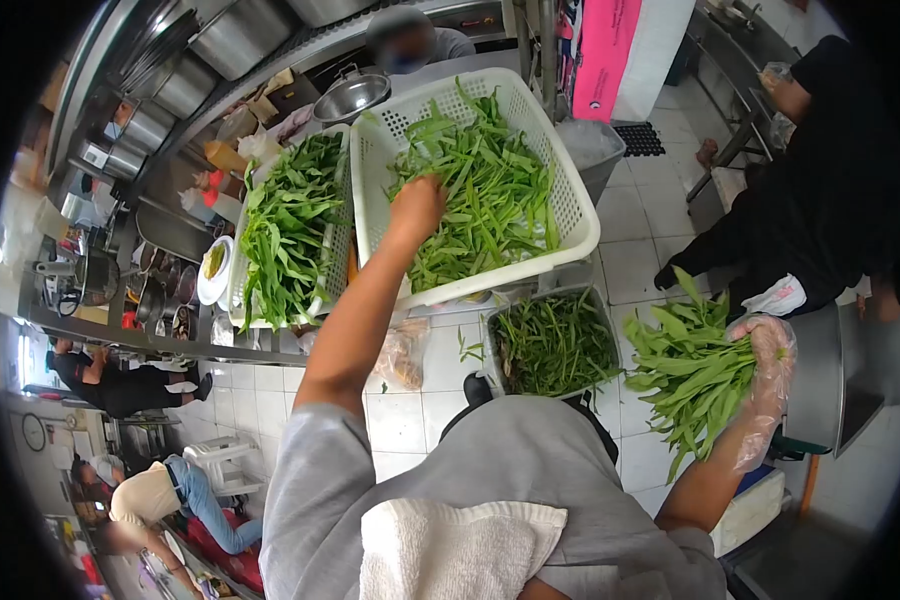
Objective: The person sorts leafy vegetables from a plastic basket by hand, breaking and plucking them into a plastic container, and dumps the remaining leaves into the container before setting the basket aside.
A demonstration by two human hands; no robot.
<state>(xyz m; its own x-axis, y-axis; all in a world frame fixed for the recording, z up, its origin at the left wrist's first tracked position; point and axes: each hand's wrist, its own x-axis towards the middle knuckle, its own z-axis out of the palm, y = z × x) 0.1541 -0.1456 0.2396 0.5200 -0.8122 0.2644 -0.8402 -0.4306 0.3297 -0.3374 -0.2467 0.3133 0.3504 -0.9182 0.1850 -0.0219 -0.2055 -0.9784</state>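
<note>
My left hand (418, 212) is bare and reaches into a large white perforated basket (570, 215). Its fingers look curled, and what they hold, if anything, is hidden by the hand. Around it lie loose cut leaves of water spinach (500, 190). Out to the right, my right hand (768, 365) wears a clear plastic glove and grips a bunch of water spinach (685, 360), its leaves spreading leftwards. Below the basket, close to my body, a bin (492, 365) is filled with darker greens (555, 340).
Left of the big basket, a narrower white basket (238, 290) holds more leafy greens (290, 230). A metal bowl (352, 98) sits behind. A plastic bag (402, 355) lies low, beside the bin. A person in black (810, 190) stands at right; other people appear at left and behind the counter.
</note>
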